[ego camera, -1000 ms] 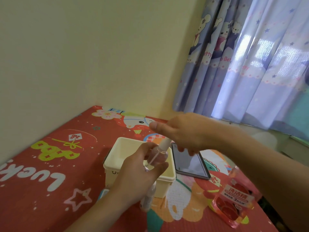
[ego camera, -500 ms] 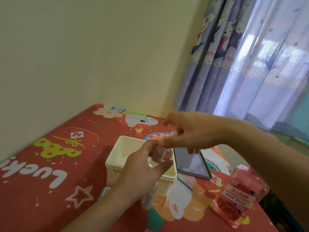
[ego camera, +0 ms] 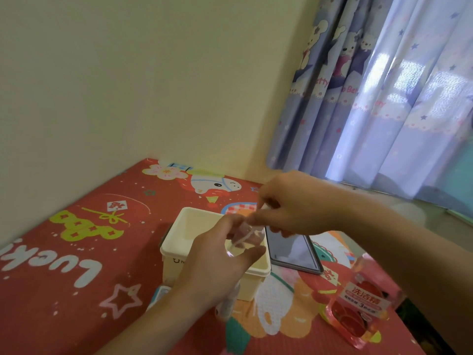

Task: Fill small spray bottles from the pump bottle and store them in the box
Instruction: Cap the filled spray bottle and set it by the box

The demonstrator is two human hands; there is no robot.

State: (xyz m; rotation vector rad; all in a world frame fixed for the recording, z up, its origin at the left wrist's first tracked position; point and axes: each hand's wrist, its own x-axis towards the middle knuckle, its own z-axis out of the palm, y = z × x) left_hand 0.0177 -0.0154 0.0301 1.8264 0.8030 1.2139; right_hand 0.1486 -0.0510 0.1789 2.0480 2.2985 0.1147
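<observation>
left hand (ego camera: pixel 220 262) grips small spray bottle (ego camera: pixel 245 238) over cream box (ego camera: pixel 179 252) | right hand (ego camera: pixel 294 203) pinches its spray top, apparently seating it | bottle axis tilts up-right | box directly below, left hand nearer | pump bottle (ego camera: pixel 358 303) near right on desk (ego camera: pixel 76 278)

Clear plastic spray bottle (ego camera: pixel 245 238), matt cream plastic box (ego camera: pixel 179 242), glossy phone (ego camera: pixel 291 248)
</observation>
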